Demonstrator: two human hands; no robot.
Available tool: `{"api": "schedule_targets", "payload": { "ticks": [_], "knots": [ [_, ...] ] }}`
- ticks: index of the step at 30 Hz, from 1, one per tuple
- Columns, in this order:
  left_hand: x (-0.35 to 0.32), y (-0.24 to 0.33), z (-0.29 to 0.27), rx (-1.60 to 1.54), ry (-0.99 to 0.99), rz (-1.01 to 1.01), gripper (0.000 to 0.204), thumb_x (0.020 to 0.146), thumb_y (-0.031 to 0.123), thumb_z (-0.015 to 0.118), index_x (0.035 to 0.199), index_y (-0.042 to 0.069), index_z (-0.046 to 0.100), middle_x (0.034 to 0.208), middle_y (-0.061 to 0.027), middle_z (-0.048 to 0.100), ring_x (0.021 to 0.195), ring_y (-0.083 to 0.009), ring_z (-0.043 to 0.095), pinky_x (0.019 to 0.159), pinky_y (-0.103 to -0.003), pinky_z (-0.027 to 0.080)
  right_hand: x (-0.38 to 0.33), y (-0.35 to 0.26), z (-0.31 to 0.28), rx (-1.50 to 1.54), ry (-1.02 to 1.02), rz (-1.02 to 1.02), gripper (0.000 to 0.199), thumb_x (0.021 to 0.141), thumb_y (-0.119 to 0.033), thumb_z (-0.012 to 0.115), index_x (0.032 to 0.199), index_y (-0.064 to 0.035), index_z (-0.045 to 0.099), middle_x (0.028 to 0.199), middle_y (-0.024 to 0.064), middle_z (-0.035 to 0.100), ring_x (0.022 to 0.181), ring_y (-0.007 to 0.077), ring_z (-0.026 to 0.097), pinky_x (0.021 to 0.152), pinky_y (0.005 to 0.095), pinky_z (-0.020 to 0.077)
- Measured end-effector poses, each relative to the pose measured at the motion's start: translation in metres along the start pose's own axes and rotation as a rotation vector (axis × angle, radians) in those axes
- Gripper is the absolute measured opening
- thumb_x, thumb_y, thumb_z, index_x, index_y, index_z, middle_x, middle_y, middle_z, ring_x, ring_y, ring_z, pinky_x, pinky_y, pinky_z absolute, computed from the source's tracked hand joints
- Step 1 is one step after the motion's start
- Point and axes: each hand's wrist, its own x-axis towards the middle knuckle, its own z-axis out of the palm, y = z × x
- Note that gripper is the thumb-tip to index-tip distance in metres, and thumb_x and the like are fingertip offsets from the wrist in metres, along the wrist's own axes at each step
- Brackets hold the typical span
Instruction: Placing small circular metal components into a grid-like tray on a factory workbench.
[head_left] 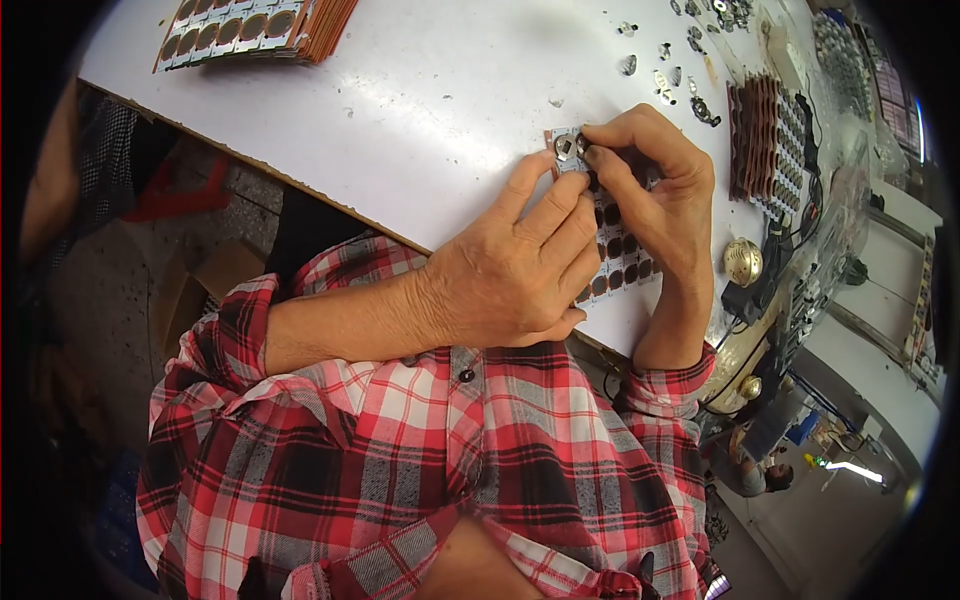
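Observation:
Beneath both hands, on the white table, lies a circuit board panel (618, 262) with rows of dark round spots. My left hand (520, 260) is closed over its left side, fingertips pressing near the far end. At that far end, a small metal clip (565, 147) with a square opening sits on the board. My right hand (655, 180) pinches a second small shiny metal piece (583, 143) between thumb and index finger, right beside the first one. The piece is partly covered by the fingertips, and much of the panel is hidden under my hands.
Loose metal clips (660, 85) lie scattered at the far right. A stack of brown-edged boards (765, 145) stands right of my right hand, near a round brass-coloured object (741, 262) and cables. Another board stack (255, 35) sits far left. The table edge (300, 182) runs before me.

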Motion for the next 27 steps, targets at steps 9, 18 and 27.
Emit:
{"api": "schedule_targets", "payload": {
  "ticks": [9, 18, 27],
  "knots": [
    [0.001, -0.001, 0.000, -0.015, 0.017, -0.010, 0.055, 0.069, 0.042, 0.082, 0.096, -0.005, 0.070, 0.112, -0.0234, 0.065, 0.125, -0.0390, 0.055, 0.113, -0.060, 0.038, 0.025, 0.022, -0.003, -0.276, 0.425, -0.210, 0.021, 0.097, -0.003, 0.070, 0.118, -0.0038, 0.075, 0.098, 0.0038, 0.071, 0.088, 0.0105, 0.064, 0.079, 0.0256, 0.0513],
    [0.001, -0.003, 0.003, -0.016, 0.032, -0.018, 0.057, 0.068, 0.041, 0.082, 0.098, -0.006, 0.070, 0.116, -0.0245, 0.064, 0.127, -0.0394, 0.055, 0.113, -0.060, 0.038, 0.032, 0.029, 0.005, -0.254, 0.392, 0.008, 0.013, 0.094, -0.008, 0.076, 0.106, -0.0032, 0.075, 0.089, -0.0001, 0.070, 0.081, 0.0090, 0.061, 0.075, 0.0262, 0.0493],
    [0.001, -0.003, -0.002, -0.006, -0.019, -0.017, 0.068, 0.068, 0.045, 0.085, 0.108, -0.008, 0.067, 0.122, -0.0255, 0.062, 0.129, -0.0392, 0.055, 0.111, -0.059, 0.042, 0.002, 0.007, -0.010, 0.205, 0.288, 0.127, 0.014, 0.096, -0.003, 0.075, 0.109, -0.0001, 0.076, 0.094, -0.0023, 0.069, 0.077, 0.0036, 0.059, 0.062, 0.0178, 0.0432]
  ]
}}
